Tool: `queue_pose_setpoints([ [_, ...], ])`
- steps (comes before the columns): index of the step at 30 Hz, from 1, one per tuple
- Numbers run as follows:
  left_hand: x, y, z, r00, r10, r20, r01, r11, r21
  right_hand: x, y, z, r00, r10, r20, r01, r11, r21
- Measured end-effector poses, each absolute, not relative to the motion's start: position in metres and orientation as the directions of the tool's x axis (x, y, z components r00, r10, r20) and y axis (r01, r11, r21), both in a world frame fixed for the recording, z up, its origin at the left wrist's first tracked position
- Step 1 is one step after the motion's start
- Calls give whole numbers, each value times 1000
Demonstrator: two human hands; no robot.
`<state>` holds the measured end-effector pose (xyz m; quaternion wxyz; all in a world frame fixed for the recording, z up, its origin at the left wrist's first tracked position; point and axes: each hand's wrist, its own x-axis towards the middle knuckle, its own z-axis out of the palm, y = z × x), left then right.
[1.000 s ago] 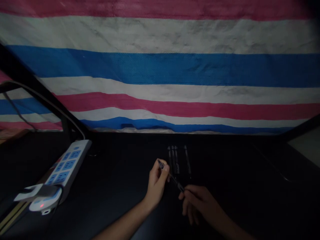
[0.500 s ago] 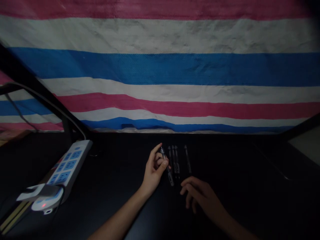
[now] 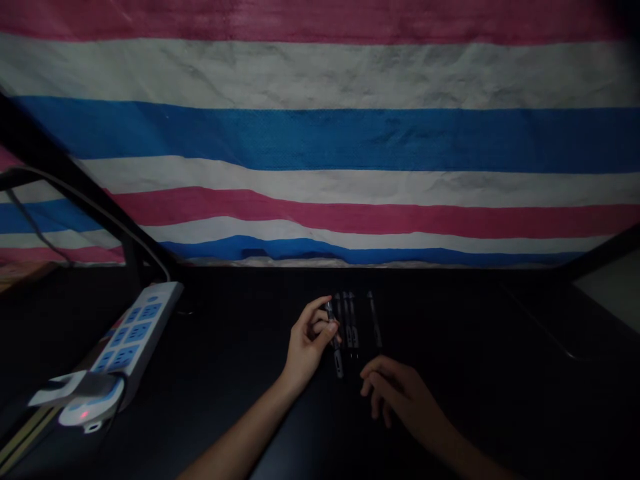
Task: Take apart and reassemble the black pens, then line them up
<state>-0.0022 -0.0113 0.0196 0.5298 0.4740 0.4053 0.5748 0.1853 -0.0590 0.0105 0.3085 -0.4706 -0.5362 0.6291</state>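
Observation:
My left hand [image 3: 311, 337] is closed around a dark pen [image 3: 339, 363], its thumb and fingers at the pen's middle. The pen's clip end points toward me, and its other end reaches up to my index fingertip. Just right of it, several similar pens [image 3: 351, 320] lie side by side on the black table [image 3: 240, 413]. One more pen [image 3: 375, 320] lies a little apart, farther right. My right hand [image 3: 395, 393] hovers near the lower ends of these pens, fingers loosely bent and apart, with nothing visible in it.
At the left lies a white power strip [image 3: 163, 303] with blue sockets. A plug or adapter [image 3: 83, 387] and cables sit at its near end, where a red light glows. Behind the table hangs a striped sheet [image 3: 320, 137]. Dark frame bars [image 3: 75, 180] slant at the left.
The pen in my left hand has turned slightly and is more upright, its top end shifted right. My right hand has barely moved.

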Motion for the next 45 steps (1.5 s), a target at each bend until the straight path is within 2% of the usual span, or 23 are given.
queue_pose_setpoints([
  [19, -3, -9, 18, -7, 995, 100, -249, -99, 963, 186, -59, 9, -372, 894, -249, 130, -215, -968],
  [28, -7, -3, 17, -97, 989, 111, -234, -131, 963, 185, -60, 9, -375, 897, -237, 158, -190, -969],
  [33, -10, 0, 14, -83, 991, 109, -116, -119, 986, 184, -59, 11, -376, 896, -237, 142, -197, -970],
  [40, -14, 6, 4, -92, 980, 175, 193, -155, 969, 183, -59, 13, -376, 897, -234, 151, -190, -970],
  [45, -12, 4, 4, -26, 984, 175, 233, -164, 958, 187, -58, 18, -368, 906, -208, 212, -136, -968],
])
